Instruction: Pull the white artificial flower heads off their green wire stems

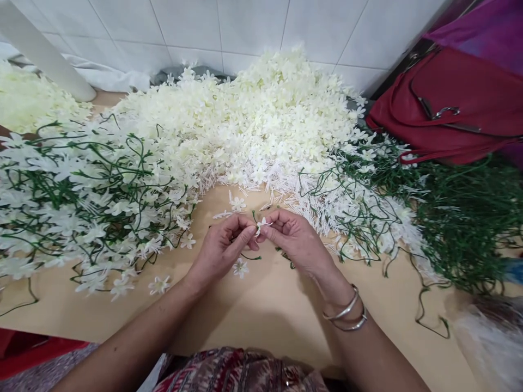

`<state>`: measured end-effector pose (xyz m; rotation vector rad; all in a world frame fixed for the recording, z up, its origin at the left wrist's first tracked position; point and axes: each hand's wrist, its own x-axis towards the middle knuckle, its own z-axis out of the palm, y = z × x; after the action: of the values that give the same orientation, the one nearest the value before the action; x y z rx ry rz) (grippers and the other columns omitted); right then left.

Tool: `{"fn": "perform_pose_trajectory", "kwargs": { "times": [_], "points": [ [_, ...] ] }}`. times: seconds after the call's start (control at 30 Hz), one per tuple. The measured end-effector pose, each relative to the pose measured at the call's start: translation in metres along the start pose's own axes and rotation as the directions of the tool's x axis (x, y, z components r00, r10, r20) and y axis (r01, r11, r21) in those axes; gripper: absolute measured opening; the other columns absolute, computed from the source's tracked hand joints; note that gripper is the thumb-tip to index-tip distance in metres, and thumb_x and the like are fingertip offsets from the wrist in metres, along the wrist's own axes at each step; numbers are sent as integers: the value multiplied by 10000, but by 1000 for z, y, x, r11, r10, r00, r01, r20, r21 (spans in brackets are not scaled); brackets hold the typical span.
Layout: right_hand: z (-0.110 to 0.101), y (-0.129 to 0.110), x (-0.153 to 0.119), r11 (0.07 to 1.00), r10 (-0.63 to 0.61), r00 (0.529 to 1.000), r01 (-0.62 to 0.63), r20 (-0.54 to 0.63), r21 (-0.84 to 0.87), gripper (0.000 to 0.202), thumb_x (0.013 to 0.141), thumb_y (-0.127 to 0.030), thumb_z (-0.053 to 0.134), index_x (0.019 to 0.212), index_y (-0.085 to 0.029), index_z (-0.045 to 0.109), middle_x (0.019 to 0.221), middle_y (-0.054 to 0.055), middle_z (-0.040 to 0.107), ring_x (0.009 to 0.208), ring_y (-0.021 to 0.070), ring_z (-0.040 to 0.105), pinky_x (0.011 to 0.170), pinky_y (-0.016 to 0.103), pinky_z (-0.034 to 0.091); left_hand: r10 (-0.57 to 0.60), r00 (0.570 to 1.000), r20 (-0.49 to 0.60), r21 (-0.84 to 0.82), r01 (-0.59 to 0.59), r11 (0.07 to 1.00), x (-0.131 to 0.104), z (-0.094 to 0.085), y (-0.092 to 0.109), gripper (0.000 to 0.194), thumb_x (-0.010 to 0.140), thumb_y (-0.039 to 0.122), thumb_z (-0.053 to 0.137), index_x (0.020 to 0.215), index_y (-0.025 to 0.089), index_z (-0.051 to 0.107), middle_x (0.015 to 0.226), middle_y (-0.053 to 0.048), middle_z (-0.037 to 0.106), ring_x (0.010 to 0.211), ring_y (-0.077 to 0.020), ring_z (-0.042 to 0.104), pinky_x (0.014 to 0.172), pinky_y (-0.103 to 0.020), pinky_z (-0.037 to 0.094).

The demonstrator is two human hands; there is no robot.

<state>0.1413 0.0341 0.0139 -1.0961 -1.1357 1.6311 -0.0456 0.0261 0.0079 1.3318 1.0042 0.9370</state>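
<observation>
Both hands show on my head feed, meeting over the smooth tan surface (253,321). Left hand (220,242): thumb and fingers together, clamped on a small white star-shaped artificial flower (260,226). Right hand (300,239): thumb and fingers likewise pinched on that flower from the other side; I cannot resolve exactly which part each grips. The flower lies between the two sets of fingertips, a thin dark-green stem tip (254,215) projecting beside it. I log two silver metal bangles (347,316) on the right wrist.

Around the hands: one loose white open-petalled blossom (240,268) on the near side. To the left I note a heap of white flowers on curling green stems (81,190); beyond, a large mound of pale cream blossoms (265,109) before the white tiled wall (253,27); to the right, a dense dark-green stem pile (461,223), with a red leather-look handbag (461,103) behind it.
</observation>
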Motion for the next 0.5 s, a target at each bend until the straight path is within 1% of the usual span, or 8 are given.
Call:
{"fn": "perform_pose_trajectory", "kwargs": {
  "times": [0.1,0.23,0.33,0.4,0.43,0.5],
  "points": [
    [-1,-1,0,1000,11,1000,-10,24,-29,311,786,-463,858,826,-223,664,743,-15,702,708,147,681,721,299,565,16,1000,16,51,-16,999,-1,-3,-2,291,998,437,640,898,164,662,788,-25,707,681,-137,704,688,-254,573],
    [-1,1,0,998,17,1000,-16,8,-64,256,811,-413,838,831,-227,663,732,-21,698,688,140,666,692,288,549,48,999,17,159,-50,986,0,-2,-7,262,1012,405,625,900,173,673,744,-17,716,682,-135,714,687,-239,552],
    [-1,2,0,999,1,1000,-1,9,-47,285,804,-431,843,838,-225,648,729,-30,685,684,133,655,692,281,543,47,999,10,122,-47,991,1,0,-6,271,1019,417,608,916,172,659,771,-23,731,703,-143,729,696,-249,567],
    [-2,-1,0,999,-33,999,33,-6,-21,307,799,-454,850,875,-226,659,752,-26,694,708,136,665,717,284,549,63,998,-13,109,-62,992,1,1,3,266,1020,419,607,940,171,656,798,-31,747,726,-153,742,708,-263,582],
    [-3,-4,0,998,-61,998,60,-30,-11,313,801,-463,850,896,-227,669,776,-16,707,729,141,676,734,288,554,87,996,-31,130,-82,988,0,1,10,250,1017,412,617,962,172,661,812,-36,757,744,-158,750,715,-268,587],
    [-7,-9,-1,991,-137,984,136,-114,-15,310,814,-467,846,930,-227,688,842,6,733,774,151,696,774,301,561,175,980,-99,206,-152,967,-1,-2,29,206,999,383,661,1016,177,674,842,-40,777,786,-167,766,736,-276,592]
  ]
}}
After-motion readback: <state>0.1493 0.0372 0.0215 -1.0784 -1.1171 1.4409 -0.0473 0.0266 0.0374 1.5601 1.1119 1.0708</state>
